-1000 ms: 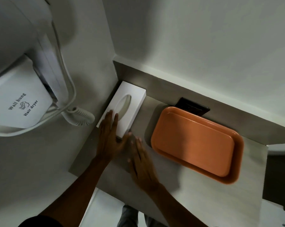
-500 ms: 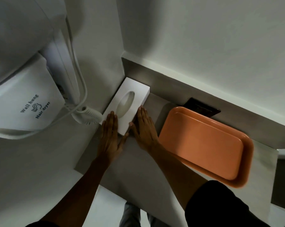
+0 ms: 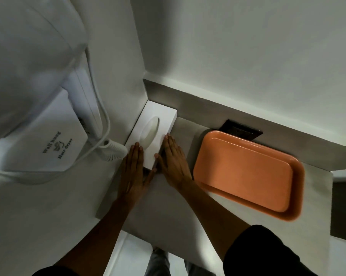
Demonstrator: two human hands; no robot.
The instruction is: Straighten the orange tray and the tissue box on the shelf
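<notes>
The white tissue box (image 3: 158,120) lies in the back left corner of the grey shelf (image 3: 168,216), its long side along the left wall. My left hand (image 3: 133,176) rests flat on the box's near left part, with the thumb at the near corner. My right hand (image 3: 173,162) presses flat against the box's right side, fingers together. The box's near end sits between the two hands. The empty orange tray (image 3: 245,172) lies to the right of my right hand, slightly skewed to the back wall and untouched.
A white wall-hung hair dryer (image 3: 48,136) with a coiled cord (image 3: 114,152) hangs on the left wall, close to the box. A dark plate (image 3: 239,130) sits on the back wall behind the tray. The shelf's front edge is near my forearms.
My right hand came from the open shelf to the box's right side. The box has slid back into the corner and now lies along the left wall. My left hand stayed on it.
</notes>
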